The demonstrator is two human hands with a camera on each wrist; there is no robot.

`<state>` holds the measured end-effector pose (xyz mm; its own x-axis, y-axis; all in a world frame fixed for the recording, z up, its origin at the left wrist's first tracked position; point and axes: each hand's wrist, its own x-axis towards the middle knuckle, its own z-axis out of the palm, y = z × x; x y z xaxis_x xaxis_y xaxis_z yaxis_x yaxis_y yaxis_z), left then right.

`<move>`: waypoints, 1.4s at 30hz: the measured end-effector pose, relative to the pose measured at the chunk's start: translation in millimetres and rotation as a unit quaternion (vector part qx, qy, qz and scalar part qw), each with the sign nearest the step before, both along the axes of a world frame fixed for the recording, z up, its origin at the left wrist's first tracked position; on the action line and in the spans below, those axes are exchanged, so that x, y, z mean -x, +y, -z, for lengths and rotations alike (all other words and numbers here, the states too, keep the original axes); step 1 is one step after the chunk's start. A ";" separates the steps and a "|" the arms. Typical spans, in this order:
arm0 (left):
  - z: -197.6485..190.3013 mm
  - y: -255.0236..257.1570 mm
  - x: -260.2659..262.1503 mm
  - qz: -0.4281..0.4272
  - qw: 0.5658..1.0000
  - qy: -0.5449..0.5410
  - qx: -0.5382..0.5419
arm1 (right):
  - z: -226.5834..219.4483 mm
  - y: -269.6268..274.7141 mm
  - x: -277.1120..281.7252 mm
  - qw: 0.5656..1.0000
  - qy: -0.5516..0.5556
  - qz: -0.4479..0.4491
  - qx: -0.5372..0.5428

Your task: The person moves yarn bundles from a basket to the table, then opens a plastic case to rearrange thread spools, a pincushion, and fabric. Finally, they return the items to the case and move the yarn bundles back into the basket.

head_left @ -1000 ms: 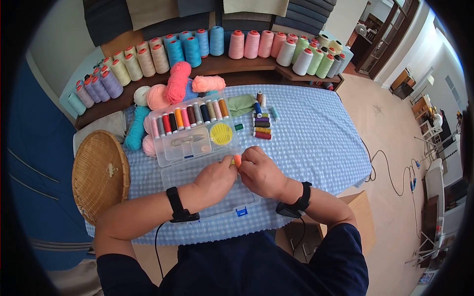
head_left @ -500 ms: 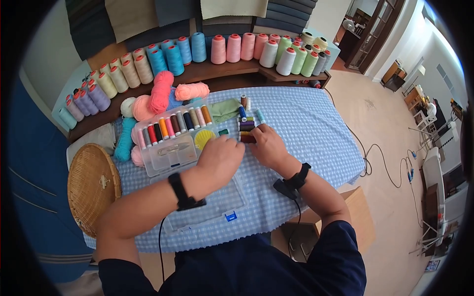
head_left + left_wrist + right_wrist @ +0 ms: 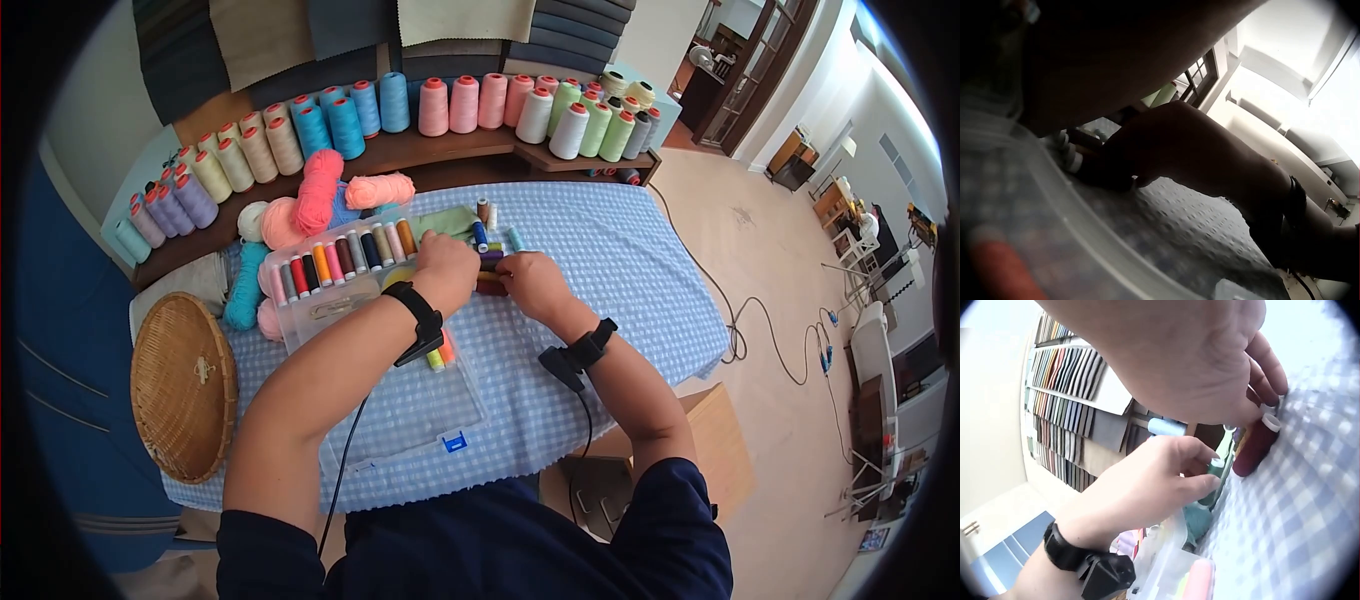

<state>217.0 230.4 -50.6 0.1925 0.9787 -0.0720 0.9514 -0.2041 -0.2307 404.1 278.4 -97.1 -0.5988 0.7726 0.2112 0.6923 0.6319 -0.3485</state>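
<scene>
My left hand is over the right edge of the clear plastic case. In the right wrist view, its thumb and fingers pinch a dark green thread spool. Just right of it, my right hand has its fingertips curled at the end of the small spool group, around a white-capped spool partly hidden by the fingers. A dark red spool lies under that hand on the checked cloth. An orange spool and a yellow spool lie in the case's near half.
Small spools stand in a row in the case's far half. Yarn skeins are piled behind it, beside a green cloth. A wicker basket leans at the left. Large thread cones line the back shelf.
The hands have parted from the orange and yellow spools, which now lie in the case's near half. My left hand has moved forward to the green spool; the right hand has reached the spool group.
</scene>
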 end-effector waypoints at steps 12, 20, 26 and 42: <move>-46.3 -142.8 30.1 -0.007 0.933 -0.360 -0.014 | -52.5 -77.4 6.2 0.986 0.153 -0.070 0.000; 15.6 -177.4 68.8 -0.059 0.915 -0.399 -0.006 | -44.8 -150.1 64.7 0.978 -0.087 -0.188 -0.004; 2.5 -193.3 67.9 -0.054 0.920 -0.386 0.037 | -26.2 -147.1 70.1 0.957 -0.110 -0.258 -0.077; -23.7 -111.0 24.5 0.041 0.955 -0.293 0.008 | -0.8 -28.9 -4.7 0.992 -0.051 -0.052 -0.099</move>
<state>192.5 119.3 -26.9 0.2797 0.9584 0.0577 0.8967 -0.2822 0.3410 408.8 249.5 -96.3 -0.6996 0.6542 0.2872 0.6446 0.7514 -0.1411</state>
